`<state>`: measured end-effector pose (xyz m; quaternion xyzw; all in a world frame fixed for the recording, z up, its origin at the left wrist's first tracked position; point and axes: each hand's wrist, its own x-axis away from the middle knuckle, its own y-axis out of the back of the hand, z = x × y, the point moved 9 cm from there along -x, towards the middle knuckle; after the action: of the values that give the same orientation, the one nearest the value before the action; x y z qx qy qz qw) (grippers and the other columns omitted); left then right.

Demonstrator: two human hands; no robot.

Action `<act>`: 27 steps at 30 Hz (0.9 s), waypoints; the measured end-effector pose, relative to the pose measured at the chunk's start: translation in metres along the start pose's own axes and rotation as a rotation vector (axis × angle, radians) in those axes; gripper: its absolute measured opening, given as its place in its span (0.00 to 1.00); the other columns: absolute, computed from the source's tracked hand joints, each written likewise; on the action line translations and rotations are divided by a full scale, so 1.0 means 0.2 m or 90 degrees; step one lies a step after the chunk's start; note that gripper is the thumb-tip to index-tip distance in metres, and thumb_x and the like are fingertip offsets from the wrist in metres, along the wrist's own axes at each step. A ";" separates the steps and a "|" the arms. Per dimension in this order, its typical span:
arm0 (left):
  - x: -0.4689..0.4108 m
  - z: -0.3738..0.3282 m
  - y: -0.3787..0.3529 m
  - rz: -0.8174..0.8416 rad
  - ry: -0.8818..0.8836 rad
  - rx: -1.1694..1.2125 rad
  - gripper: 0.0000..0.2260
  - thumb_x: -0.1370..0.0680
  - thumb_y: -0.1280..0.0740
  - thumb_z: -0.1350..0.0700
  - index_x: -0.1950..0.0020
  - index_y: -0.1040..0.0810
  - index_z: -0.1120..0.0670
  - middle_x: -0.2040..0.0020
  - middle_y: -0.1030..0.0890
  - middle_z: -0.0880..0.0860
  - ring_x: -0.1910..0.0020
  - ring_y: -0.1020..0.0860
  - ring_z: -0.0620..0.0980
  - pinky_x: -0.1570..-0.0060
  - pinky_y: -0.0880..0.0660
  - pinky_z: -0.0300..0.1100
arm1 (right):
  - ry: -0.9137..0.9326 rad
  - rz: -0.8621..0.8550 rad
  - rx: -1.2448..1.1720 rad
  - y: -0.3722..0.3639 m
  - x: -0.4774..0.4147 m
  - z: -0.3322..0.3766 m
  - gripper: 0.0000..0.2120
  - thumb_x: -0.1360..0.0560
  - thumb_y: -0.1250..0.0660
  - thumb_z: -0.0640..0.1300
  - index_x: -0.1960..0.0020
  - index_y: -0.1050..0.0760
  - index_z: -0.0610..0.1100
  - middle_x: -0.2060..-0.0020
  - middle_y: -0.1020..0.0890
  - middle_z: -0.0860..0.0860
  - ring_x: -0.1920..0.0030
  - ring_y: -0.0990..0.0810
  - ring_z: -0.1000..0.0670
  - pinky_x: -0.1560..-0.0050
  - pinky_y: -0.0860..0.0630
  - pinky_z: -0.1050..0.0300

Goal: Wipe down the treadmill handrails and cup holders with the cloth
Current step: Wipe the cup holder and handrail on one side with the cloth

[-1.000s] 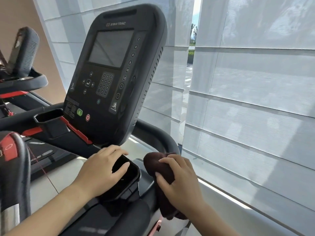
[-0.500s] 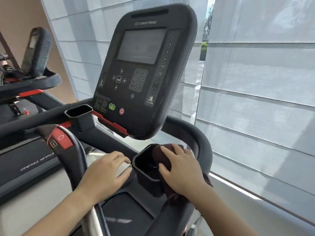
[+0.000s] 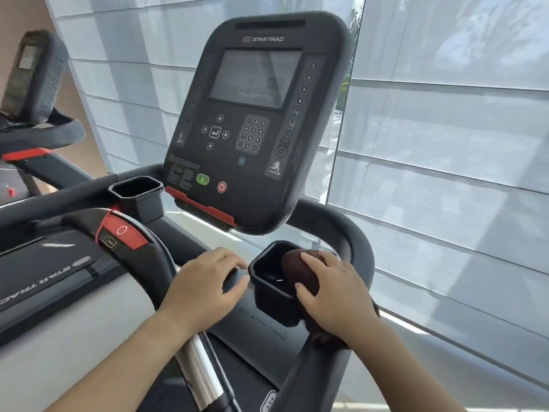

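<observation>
My right hand (image 3: 335, 289) has its grip closed around the brown cloth (image 3: 300, 270), pushing it into the right cup holder (image 3: 267, 295). My left hand (image 3: 205, 288) lies open on the frame just beside it, holding nothing.

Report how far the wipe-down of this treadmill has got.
Done: nothing shows as finished; wiped surfaces look no different. In hand: the right hand presses the dark brown cloth into the right cup holder, while the left hand rests on the bar beside it. Left: the left cup holder, untouched now, and the curved right handrail, which the cloth is not on.
</observation>
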<state>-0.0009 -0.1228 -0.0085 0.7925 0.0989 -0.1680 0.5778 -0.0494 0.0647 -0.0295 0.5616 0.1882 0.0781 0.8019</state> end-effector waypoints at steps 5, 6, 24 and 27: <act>-0.04 0.15 0.07 -0.030 0.058 -0.010 0.13 0.28 0.43 0.42 0.54 0.22 0.45 0.52 0.21 0.40 0.54 0.22 0.43 0.58 0.30 0.38 | -0.010 -0.054 -0.022 0.00 -0.05 0.04 0.21 0.24 0.40 0.55 0.32 0.32 0.54 0.35 0.27 0.51 0.37 0.30 0.44 0.38 0.30 0.50; -0.04 0.14 0.06 -0.025 0.055 -0.023 0.13 0.28 0.43 0.42 0.54 0.22 0.45 0.52 0.20 0.40 0.54 0.22 0.43 0.58 0.31 0.38 | -0.008 -0.059 -0.027 0.00 -0.08 0.05 0.20 0.24 0.39 0.54 0.33 0.31 0.53 0.36 0.26 0.51 0.38 0.30 0.44 0.40 0.29 0.50; -0.02 0.15 0.10 -0.093 0.072 -0.024 0.15 0.28 0.43 0.42 0.51 0.21 0.47 0.52 0.18 0.44 0.56 0.22 0.45 0.52 0.28 0.44 | 0.112 -0.010 0.004 -0.13 -0.10 0.37 0.27 0.22 0.42 0.56 0.26 0.46 0.57 0.33 0.31 0.50 0.42 0.28 0.45 0.49 0.27 0.50; -0.02 0.15 0.08 -0.080 0.074 -0.028 0.16 0.28 0.43 0.42 0.51 0.21 0.47 0.51 0.18 0.44 0.55 0.21 0.45 0.51 0.27 0.44 | 0.165 -0.051 0.085 -0.15 -0.01 0.37 0.28 0.26 0.36 0.54 0.28 0.41 0.54 0.39 0.25 0.46 0.50 0.24 0.43 0.56 0.24 0.48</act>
<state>-0.0034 -0.1569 -0.0004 0.7801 0.1859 -0.1554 0.5768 -0.0254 -0.0113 -0.0350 0.5912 0.3169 0.1050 0.7342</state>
